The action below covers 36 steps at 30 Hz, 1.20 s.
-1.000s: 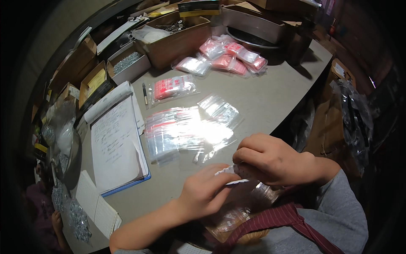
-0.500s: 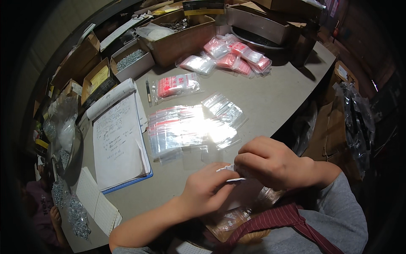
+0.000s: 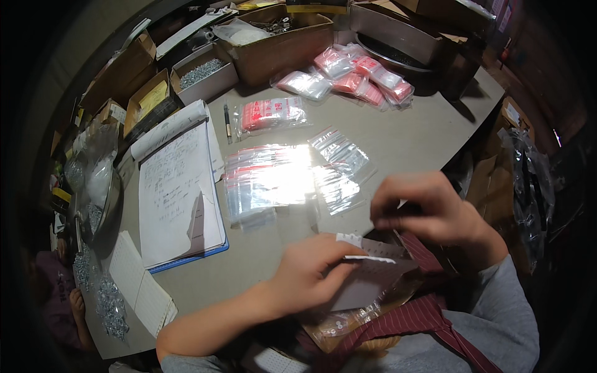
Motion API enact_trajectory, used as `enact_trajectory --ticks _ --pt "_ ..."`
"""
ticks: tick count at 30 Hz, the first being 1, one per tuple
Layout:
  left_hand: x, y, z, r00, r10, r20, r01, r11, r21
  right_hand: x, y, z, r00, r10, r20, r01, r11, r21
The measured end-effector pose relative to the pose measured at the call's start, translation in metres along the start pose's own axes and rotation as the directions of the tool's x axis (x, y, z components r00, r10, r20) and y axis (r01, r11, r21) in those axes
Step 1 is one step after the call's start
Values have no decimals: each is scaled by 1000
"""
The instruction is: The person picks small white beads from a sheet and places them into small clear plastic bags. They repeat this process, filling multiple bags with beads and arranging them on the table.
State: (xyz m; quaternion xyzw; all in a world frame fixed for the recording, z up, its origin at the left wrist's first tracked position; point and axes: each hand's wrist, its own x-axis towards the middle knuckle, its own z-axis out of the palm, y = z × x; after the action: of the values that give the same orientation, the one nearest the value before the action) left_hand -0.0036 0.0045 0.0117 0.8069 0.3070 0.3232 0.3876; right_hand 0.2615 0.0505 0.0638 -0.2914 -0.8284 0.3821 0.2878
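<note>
My left hand (image 3: pixel 314 264) is closed on white paper sheets (image 3: pixel 367 283), its thumb pressed over their upper edge. Small marks dot the sheets, and one corner has a ragged, toothed edge. To the right and a little higher, my right hand (image 3: pixel 429 208) is held in the air with curled fingers. The fingertips are partly blurred, so what they pinch, if anything, cannot be made out. Under the sheets, at my lap, lies a clear plastic bag (image 3: pixel 339 329) over something brown. Beyond my hands, overlapping clear zip bags (image 3: pixel 249 193) with red strips lie on the table.
A clipboard with written pages (image 3: pixel 180 193) lies left, a pen (image 3: pixel 227 123) beside it. Packs of red-printed bags (image 3: pixel 273 115) sit farther back. Boxes of metal parts (image 3: pixel 202 73) line the far edge. Bagged screws (image 3: pixel 111 308) and another person's hand (image 3: pixel 77 303) are at left.
My right hand has moved up and right, away from my left hand and the paper. More of the sheets now shows. The whole view has shifted slightly.
</note>
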Motion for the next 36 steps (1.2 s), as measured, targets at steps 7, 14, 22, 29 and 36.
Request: enact_trajectory --ticks 7,14,22,29,36 --pt "0 1 10 883 465 56 -455 824 339 76 17 -7 896 363 255 -284 911 -299" --pt "-4 2 9 936 351 -16 -305 835 458 74 42 20 985 154 81 -69 772 -632" --pt "-2 5 9 935 348 -72 -261 809 526 81 24 -19 991 130 -19 -121 851 -511" --pt "-8 -7 19 927 374 8 -343 841 418 95 -4 -13 979 102 177 -73 984 -164" --pt "-9 -8 21 919 391 54 -375 821 431 103 3 5 891 158 427 -104 984 -146"
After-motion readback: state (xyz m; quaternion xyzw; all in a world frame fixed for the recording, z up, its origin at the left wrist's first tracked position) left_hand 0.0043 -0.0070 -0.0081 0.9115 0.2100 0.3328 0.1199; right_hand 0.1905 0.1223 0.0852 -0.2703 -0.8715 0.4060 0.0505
